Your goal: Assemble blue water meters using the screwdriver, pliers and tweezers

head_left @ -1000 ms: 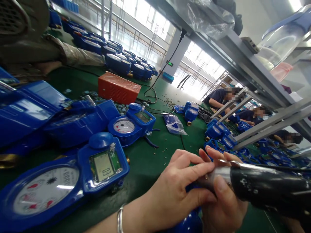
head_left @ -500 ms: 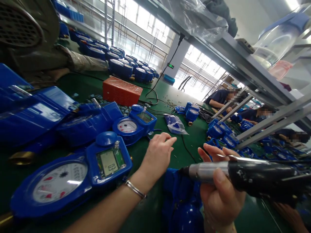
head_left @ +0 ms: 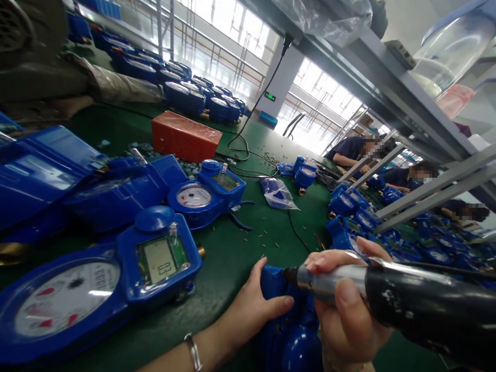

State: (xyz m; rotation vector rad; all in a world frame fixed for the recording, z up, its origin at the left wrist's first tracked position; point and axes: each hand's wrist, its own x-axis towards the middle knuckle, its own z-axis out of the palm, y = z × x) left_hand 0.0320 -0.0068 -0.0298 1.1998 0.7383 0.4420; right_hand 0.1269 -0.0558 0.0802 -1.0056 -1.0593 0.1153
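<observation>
My right hand is wrapped around an electric screwdriver with a silver nose and a black body. Its dark tip meets the upper part of a blue water meter at the bottom centre. My left hand, with a silver bracelet at the wrist, grips the left side of that meter. The thumb lies across the meter and the fingers are along its edge. To the left of my hands lies a larger-looking blue water meter with a round dial and a digital display, face up.
Another meter and an orange-red box stand behind, with pliers nearby. Loose screws and a plastic bag lie on the green table. Several meters fill the right side, under a slanting metal frame. Co-workers sit beyond.
My left hand has come down and back from above the table onto the blue meter, taking hold of its side. The screwdriver stays at the meter. The view has shifted slightly.
</observation>
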